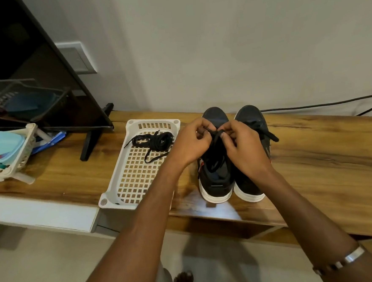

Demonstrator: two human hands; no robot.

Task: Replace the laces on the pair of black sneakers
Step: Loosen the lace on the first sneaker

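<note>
Both grips, left hand (191, 141) and right hand (240, 141), pinch the lace (214, 148) over the left sneaker (215, 178) on the desk (313, 154); its long axis runs toe-to-wall, spare lace (153, 141) nearer the left.

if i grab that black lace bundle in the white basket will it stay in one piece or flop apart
The lace bundle looks soft and loosely coiled, so it would probably sag and partly unwind. Its loose ends trail across the basket, so they would likely dangle. It seems very light.

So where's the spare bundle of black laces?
The spare laces lie in the white basket on the wooden table, left of the sneakers.
</note>
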